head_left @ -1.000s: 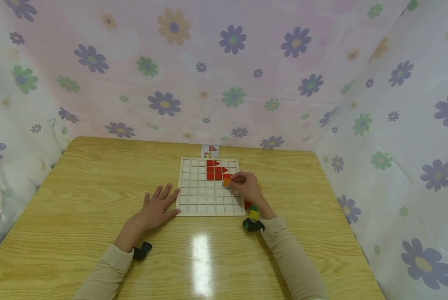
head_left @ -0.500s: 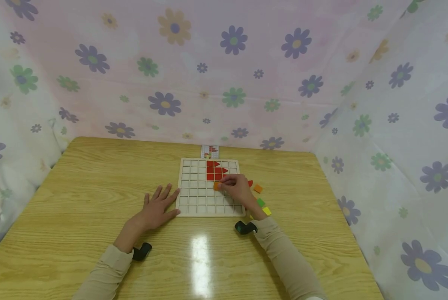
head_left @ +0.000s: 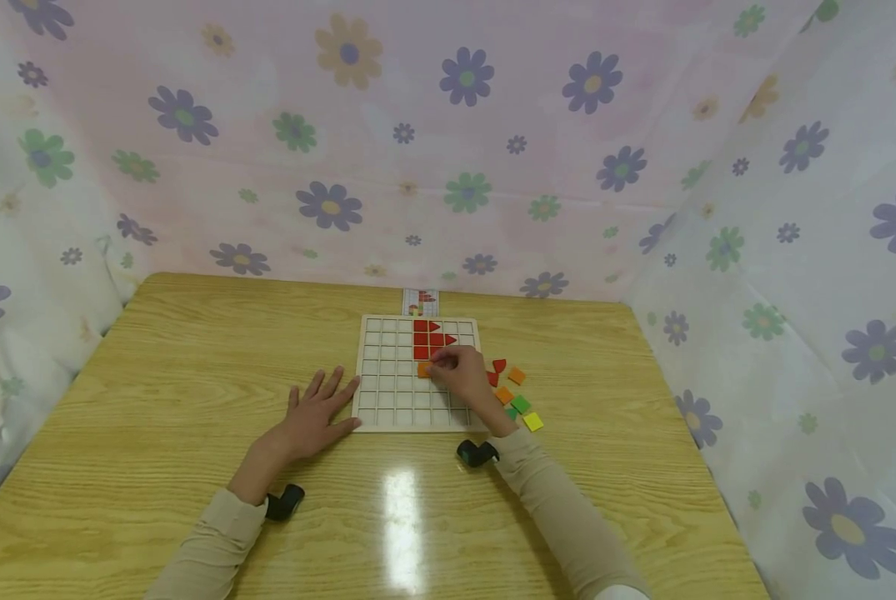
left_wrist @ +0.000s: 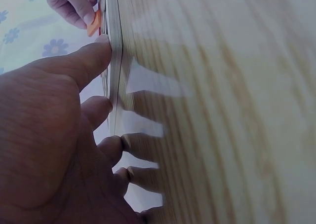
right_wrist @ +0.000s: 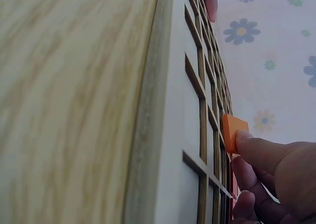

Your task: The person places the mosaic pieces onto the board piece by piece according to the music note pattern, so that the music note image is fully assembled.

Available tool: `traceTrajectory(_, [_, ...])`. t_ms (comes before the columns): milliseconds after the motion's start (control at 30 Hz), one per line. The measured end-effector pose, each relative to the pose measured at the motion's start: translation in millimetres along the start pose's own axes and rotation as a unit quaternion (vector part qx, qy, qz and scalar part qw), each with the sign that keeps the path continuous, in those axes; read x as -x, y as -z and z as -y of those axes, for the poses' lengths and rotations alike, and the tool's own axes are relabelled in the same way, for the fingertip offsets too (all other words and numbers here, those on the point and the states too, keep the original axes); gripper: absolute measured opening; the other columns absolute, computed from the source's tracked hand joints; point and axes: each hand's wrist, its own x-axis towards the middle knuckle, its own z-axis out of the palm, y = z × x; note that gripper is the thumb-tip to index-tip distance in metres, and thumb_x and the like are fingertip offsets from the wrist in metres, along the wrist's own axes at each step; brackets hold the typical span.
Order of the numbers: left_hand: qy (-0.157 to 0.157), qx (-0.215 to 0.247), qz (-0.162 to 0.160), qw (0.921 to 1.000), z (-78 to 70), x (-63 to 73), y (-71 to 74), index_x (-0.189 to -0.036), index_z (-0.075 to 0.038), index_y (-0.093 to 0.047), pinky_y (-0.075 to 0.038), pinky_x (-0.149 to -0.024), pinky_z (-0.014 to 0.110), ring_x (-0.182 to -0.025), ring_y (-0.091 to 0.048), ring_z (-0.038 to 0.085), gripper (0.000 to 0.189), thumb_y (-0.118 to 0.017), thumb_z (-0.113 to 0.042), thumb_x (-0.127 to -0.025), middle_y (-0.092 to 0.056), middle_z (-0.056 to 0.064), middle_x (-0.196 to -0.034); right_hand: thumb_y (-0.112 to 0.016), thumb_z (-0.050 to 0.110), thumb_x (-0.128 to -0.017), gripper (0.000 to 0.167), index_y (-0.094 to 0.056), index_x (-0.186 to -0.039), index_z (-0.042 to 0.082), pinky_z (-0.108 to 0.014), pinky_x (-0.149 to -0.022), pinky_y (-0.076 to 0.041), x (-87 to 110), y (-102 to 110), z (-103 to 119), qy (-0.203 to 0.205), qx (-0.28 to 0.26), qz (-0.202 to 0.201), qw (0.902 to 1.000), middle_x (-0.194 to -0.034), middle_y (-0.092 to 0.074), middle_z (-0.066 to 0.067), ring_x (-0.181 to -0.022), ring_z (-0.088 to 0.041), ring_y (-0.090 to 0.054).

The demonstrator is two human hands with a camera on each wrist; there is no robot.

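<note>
A square wooden grid board [head_left: 421, 430] lies on the table, with several red tiles [head_left: 421, 340] set in its upper cells. Between thumb and fingers, my right hand [head_left: 463, 375] pinches an orange square tile [right_wrist: 233, 133] right over the grid, just below the red block. In the head view the orange tile [head_left: 423, 370] overlaps a cell near the board's middle. My left hand [head_left: 314, 421] rests flat with fingers spread, its thumb and fingertips at the board's left edge. The left wrist view shows that hand [left_wrist: 54, 130] from the palm side against the board's wooden rim [left_wrist: 116, 51].
Loose tiles lie right of the board: a yellow square [head_left: 533, 422], a green square [head_left: 521, 404], orange squares [head_left: 517, 376] and red pieces [head_left: 499, 366]. A small printed card [head_left: 421, 302] lies behind the board. Flowered cloth [head_left: 402, 150] hangs around the table.
My right hand has moved left across the board with the orange tile, from beside the right red pieces to below the block's left column. The loose tiles have come into view. My left hand stays put.
</note>
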Motion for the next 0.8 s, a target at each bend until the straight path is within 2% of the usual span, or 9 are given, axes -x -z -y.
traceTrajectory(233, [0.000,0.003,0.000,1.0000,-0.4,0.7,0.1,-0.160,-0.005,-0.030,0.001,-0.109,0.081,-0.152,-0.002,0.055,0.069,-0.059,-0.035,-0.104,-0.013,0.027,-0.166,-0.079,0.010,-0.090,0.008,-0.077,-0.090,0.003,-0.026,-0.068,-0.048,-1.7,-4.5,-1.4,-0.005,0.008,-0.004,1.0000,-0.087,-0.074,-0.010,-0.071,-0.015,-0.057])
traceTrajectory(800, [0.003,-0.001,0.004,1.0000,-2.8,0.7,2.0,-0.160,-0.005,-0.030,0.000,-0.110,0.081,-0.152,-0.003,0.055,0.069,-0.058,-0.035,-0.105,-0.014,0.028,-0.166,-0.081,0.013,-0.089,0.011,-0.081,-0.093,0.003,-0.026,-0.066,-0.052,-2.2,-8.0,0.5,-0.007,0.024,-0.016,0.9996,-0.086,-0.076,-0.009,-0.072,-0.015,-0.064])
